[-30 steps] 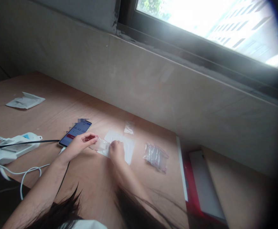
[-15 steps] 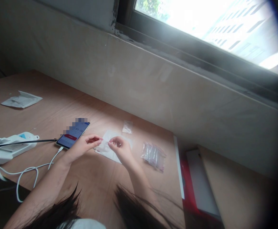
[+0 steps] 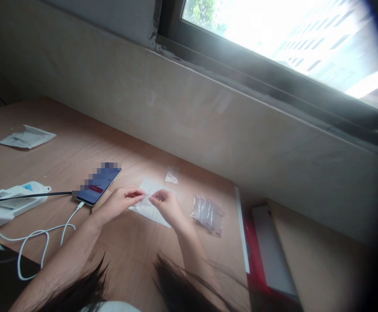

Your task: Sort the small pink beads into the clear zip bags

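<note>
My left hand (image 3: pixel 127 199) has its thumb and fingertips pinched together. My right hand (image 3: pixel 165 204) pinches close beside it, the fingertips almost meeting. Whatever is between them is too small and pale to make out. Both hands are over a white sheet, like tissue or paper (image 3: pixel 151 215), lying on the wooden table. Just behind the sheet lies a small clear plastic bag (image 3: pixel 172 175) with something pale inside. To the right of my right hand is an overlapping row of clear plastic bags (image 3: pixel 207 215) with reddish edges.
A phone (image 3: pixel 99 185) with a white cable (image 3: pixel 67 225) lies left of my hands. Farther left are a white power strip (image 3: pixel 16 203) and a crumpled white packet (image 3: pixel 28 138). A red and white item (image 3: pixel 260 251) stands beyond the table's right edge. Wall and window rise behind.
My left hand has shifted slightly right, bringing its fingertips nearer to my right hand's. The clear, thin piece that showed between them is now harder to see.
</note>
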Demonstrator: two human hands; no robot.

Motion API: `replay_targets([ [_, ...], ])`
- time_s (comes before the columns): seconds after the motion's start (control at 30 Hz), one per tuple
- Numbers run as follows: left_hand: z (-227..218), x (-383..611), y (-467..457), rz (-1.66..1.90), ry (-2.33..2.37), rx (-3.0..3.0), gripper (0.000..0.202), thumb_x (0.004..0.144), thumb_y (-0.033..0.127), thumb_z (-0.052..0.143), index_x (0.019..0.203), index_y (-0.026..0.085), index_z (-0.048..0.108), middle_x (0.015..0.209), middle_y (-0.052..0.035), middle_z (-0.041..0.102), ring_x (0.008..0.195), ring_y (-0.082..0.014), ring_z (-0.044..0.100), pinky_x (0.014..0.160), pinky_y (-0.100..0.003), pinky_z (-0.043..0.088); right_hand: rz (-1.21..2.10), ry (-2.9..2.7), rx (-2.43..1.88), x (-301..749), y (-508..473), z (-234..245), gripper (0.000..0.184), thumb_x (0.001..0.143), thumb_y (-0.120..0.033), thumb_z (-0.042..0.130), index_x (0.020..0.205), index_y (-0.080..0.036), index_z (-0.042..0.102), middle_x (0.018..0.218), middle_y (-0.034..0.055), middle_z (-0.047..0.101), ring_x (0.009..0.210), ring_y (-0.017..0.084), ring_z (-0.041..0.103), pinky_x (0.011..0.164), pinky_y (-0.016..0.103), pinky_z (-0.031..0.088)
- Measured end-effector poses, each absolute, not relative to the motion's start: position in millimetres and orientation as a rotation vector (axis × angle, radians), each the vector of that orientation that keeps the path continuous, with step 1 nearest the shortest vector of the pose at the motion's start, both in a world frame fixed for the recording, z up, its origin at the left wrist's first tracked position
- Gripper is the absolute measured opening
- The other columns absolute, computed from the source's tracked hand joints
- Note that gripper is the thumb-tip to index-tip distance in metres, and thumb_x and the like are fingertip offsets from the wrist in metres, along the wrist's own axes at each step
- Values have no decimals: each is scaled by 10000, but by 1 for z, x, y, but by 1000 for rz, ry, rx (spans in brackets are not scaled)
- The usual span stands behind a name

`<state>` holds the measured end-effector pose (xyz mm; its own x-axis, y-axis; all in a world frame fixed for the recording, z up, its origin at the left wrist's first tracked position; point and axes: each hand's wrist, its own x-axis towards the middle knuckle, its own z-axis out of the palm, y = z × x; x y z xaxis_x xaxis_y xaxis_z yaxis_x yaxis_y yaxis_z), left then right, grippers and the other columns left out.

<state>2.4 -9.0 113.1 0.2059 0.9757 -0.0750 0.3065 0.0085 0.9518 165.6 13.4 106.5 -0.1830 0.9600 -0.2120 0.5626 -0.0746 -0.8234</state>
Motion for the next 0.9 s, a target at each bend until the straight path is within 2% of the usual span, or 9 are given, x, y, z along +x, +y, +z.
replay_targets([
  [0.23, 116, 8, -9, 854, 1292, 1480, 190, 710, 304, 518, 777, 183, 647, 812, -23, 644, 788, -173, 572, 698, -230, 445, 1160, -1776, -1673, 164, 15, 104, 164, 655, -268, 539, 589, -135, 609, 582, 37, 605, 553, 130, 523, 497, 222, 351],
  [0.43, 114, 10, -8, 863, 1295, 1494, 184, 705, 298, 523, 778, 185, 650, 822, -27, 647, 810, -180, 570, 713, -234, 447, 1076, -1893, -1691, 165, 16, 103, 186, 658, -291, 547, 561, -150, 619, 521, 29, 581, 488, 118, 488, 461, 218, 321],
  [0.53, 113, 9, -8, 877, 1306, 1479, 187, 700, 308, 525, 773, 190, 651, 821, -24, 650, 797, -182, 573, 694, -238, 453, 1058, -1891, -1658, 166, 16, 104, 155, 652, -289, 562, 607, -160, 635, 534, 15, 574, 493, 112, 484, 468, 211, 328],
  [0.63, 111, 8, -8, 888, 1312, 1447, 199, 694, 322, 528, 776, 188, 650, 820, -23, 655, 780, -183, 581, 682, -242, 458, 1030, -1943, -1590, 168, 15, 108, 152, 679, -289, 547, 664, -178, 648, 560, 2, 566, 519, 108, 478, 505, 212, 337],
  [0.73, 109, 7, -7, 867, 1320, 1388, 216, 693, 340, 529, 793, 184, 640, 811, -21, 654, 755, -183, 589, 641, -244, 469, 1051, -2067, -1464, 169, 12, 112, 229, 755, -308, 464, 696, -195, 654, 613, 7, 569, 611, 120, 487, 602, 233, 351],
  [0.8, 109, 7, -7, 870, 1308, 1360, 210, 694, 337, 532, 791, 181, 633, 809, -19, 653, 768, -183, 587, 655, -245, 470, 1018, -2128, -1467, 170, 9, 113, 282, 786, -334, 415, 711, -207, 656, 629, 17, 552, 684, 140, 478, 670, 263, 344],
  [0.9, 108, 6, -6, 911, 1286, 1334, 194, 689, 323, 541, 783, 177, 628, 826, -23, 651, 808, -185, 580, 710, -251, 463, 953, -2128, -1516, 172, 5, 112, 279, 770, -387, 432, 742, -214, 650, 677, 33, 529, 752, 167, 459, 703, 295, 335],
])
